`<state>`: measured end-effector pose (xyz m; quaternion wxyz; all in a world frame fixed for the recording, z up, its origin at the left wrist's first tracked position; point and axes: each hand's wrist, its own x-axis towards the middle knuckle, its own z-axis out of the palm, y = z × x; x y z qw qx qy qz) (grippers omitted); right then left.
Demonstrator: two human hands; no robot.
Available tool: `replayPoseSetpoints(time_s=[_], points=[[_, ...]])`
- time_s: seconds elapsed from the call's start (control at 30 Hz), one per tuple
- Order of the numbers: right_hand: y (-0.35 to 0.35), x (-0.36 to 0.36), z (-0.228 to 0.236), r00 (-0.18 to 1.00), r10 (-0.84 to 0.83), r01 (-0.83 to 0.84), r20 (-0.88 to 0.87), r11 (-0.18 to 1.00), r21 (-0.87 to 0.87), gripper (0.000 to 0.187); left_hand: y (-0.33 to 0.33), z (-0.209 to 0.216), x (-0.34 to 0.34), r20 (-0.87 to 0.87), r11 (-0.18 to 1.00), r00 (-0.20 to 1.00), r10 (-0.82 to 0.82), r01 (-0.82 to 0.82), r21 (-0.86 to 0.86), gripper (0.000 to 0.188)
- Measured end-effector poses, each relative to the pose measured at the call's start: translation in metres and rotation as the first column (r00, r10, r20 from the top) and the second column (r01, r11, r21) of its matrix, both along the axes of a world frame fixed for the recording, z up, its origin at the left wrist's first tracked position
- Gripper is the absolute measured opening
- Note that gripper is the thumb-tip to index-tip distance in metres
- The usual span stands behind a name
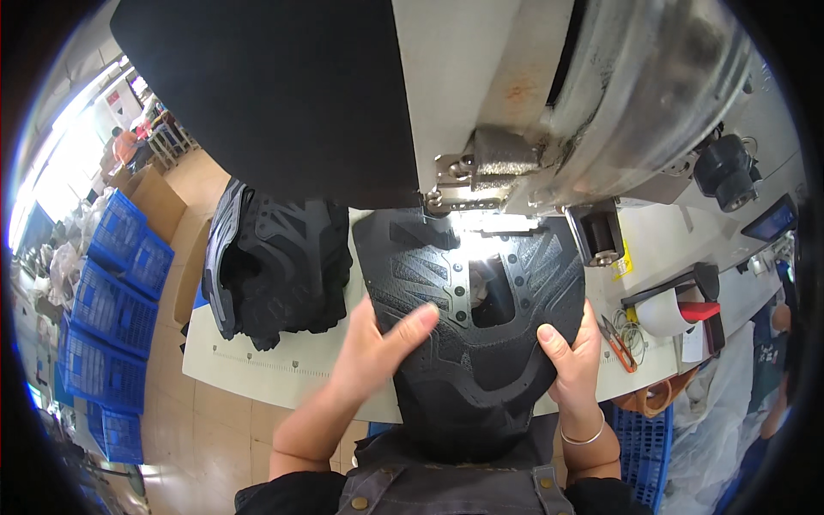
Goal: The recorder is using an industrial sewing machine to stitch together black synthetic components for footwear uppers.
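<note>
A black shoe upper (pixel 481 356) with a grey eyelet strip and an oval throat opening lies spread before me, its far end under the lit needle area of a sewing machine (pixel 481 184). My left hand (pixel 382 348) holds its left edge, thumb on top and the other fingers mostly hidden by the piece; it is slightly blurred. At the right edge, my right hand (pixel 573 348) grips the upper, thumb pressed on top and fingers behind the rim. The near end of the piece hangs over the table edge against my apron.
A pile of black shoe uppers (pixel 287 257) sits on the white table (pixel 249 365) at left. Orange-handled thread snips (pixel 620 348) lie at right, by a holder with a red item (pixel 697 311). Stacked blue crates (pixel 107 318) stand at far left. Another person (pixel 126 146) is in the background.
</note>
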<state>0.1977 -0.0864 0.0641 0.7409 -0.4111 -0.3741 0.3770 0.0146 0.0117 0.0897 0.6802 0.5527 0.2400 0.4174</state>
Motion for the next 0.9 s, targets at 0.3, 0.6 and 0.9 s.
replayPoseSetpoints(time_s=[0.3,0.6,0.9], points=[[0.007,-0.001,0.005,0.998,-0.059,0.058,0.028,0.998,0.021,0.037,-0.007,-0.012,0.01,0.011,0.983,0.991,0.133,-0.133,0.123,0.029],[0.032,0.012,0.013,0.999,-0.023,0.022,0.033,0.999,0.041,0.034,0.017,-0.003,0.021,0.093,0.989,0.991,0.093,-0.103,0.105,0.029],[0.051,0.02,0.019,0.99,-0.083,0.08,0.117,0.996,0.037,0.028,0.042,0.007,0.029,0.044,0.991,0.994,0.1,-0.104,0.087,0.017]])
